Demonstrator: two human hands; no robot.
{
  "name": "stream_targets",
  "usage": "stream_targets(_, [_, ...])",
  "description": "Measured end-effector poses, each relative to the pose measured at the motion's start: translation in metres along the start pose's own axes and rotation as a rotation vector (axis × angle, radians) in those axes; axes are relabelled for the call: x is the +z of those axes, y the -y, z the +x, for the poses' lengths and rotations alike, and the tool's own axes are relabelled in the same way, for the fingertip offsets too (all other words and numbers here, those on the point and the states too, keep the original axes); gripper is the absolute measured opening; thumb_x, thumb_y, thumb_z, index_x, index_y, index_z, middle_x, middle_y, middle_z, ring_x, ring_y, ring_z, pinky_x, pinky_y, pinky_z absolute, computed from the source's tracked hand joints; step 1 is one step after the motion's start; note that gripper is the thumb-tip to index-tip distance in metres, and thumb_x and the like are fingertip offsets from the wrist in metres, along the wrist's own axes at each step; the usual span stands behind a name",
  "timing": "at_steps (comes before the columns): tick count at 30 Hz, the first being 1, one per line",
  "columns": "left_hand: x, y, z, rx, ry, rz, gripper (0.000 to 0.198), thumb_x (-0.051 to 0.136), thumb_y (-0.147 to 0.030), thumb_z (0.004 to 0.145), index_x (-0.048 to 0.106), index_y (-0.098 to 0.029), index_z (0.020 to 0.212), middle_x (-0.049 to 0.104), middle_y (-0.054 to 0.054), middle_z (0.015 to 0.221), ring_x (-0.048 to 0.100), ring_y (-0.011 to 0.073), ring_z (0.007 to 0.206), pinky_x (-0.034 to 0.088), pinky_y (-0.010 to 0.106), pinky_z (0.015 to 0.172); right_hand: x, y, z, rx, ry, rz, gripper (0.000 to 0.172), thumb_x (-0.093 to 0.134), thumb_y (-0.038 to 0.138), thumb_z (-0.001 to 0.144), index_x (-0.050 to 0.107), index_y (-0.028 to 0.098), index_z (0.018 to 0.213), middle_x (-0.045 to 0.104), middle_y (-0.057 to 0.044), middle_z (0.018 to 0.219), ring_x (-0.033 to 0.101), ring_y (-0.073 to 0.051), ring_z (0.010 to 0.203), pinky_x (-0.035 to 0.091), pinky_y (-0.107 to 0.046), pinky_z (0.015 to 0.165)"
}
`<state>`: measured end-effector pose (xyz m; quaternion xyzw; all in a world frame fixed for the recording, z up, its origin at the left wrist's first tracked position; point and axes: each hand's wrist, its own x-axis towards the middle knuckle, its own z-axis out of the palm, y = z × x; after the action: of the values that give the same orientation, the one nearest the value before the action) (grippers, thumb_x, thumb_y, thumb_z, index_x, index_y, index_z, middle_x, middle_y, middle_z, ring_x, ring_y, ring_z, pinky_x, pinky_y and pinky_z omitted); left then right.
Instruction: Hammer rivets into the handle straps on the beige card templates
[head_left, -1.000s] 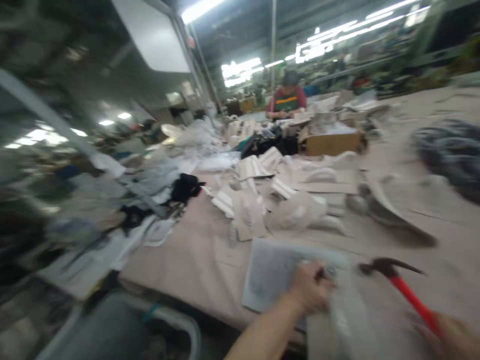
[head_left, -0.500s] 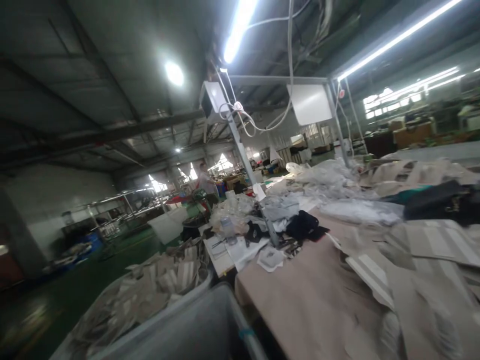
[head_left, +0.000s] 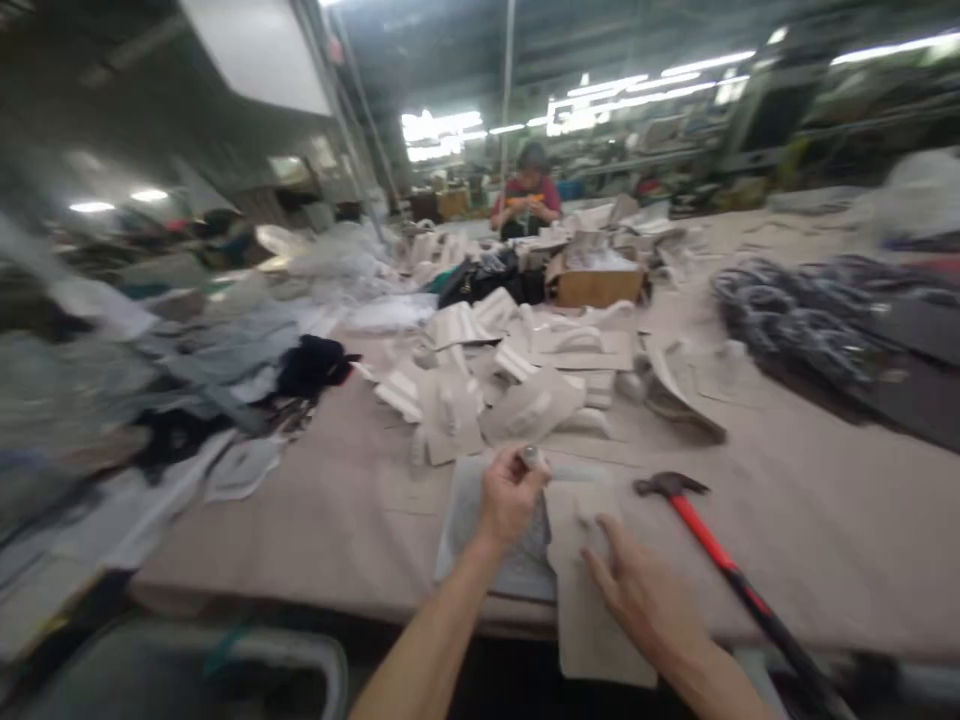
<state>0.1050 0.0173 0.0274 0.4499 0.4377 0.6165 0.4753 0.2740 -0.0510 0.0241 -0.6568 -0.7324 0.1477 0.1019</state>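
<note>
My left hand (head_left: 510,495) is closed in a pinch around a small round metallic piece (head_left: 531,457), too blurred to name more exactly. It hovers over a grey flat pad (head_left: 465,525) at the table's front edge. To its right lies a beige fabric panel (head_left: 596,625), partly on the pad and reaching past the table edge. My right hand (head_left: 637,590) rests on that panel, thumb and forefinger stretched out and apart on its face; the other fingers are hidden. A claw hammer (head_left: 709,535) with a red and black handle lies right of my right hand.
Beyond the pad, beige pieces with pale stripes (head_left: 525,390) are heaped on the cloth-covered table (head_left: 337,530). A cardboard box (head_left: 596,287) stands behind them. Dark ring-shaped items (head_left: 802,320) lie right, a dark cap (head_left: 311,365) left. A co-worker (head_left: 529,195) sits across.
The view has swung right and down from the hall and ceiling to the tabletop. Both my hands, the pad and the hammer are now in sight; the heap has shifted leftward in view.
</note>
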Motion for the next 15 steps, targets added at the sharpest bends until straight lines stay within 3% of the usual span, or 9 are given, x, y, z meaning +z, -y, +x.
stream_targets(4, [0.005,0.029,-0.007,-0.119,0.061,-0.064,0.032,0.079,-0.027,0.072,0.068,-0.015,0.100,0.074,0.005,0.086,0.067,0.0163,0.078,0.051,0.024,0.073,0.013,0.007,-0.022,0.132,0.149,-0.029,0.049,0.039,0.033,0.102,0.044,0.014,0.146,0.074,-0.017,0.106,0.072,-0.030,0.096,0.054,-0.038,0.078])
stream_targets(11, [0.024,0.051,-0.005,-0.186,0.171,-0.064,0.029,0.079,-0.031,0.071,0.068,-0.014,0.092,0.076,0.008,0.091,0.070,0.0183,0.082,0.054,0.027,0.078,0.017,0.020,-0.024,0.170,0.175,0.073,0.052,0.037,0.042,0.102,0.044,0.011,0.143,0.075,-0.016,0.094,0.072,-0.032,0.092,0.052,-0.040,0.078])
stream_targets(15, [0.027,0.064,-0.007,-0.202,0.206,-0.017,0.030,0.078,-0.033,0.073,0.068,-0.015,0.094,0.076,0.007,0.091,0.070,0.0190,0.083,0.053,0.027,0.077,0.021,0.006,-0.027,0.128,0.110,0.177,0.057,0.037,0.048,0.101,0.046,0.012,0.143,0.073,-0.017,0.107,0.070,-0.031,0.097,0.051,-0.040,0.082])
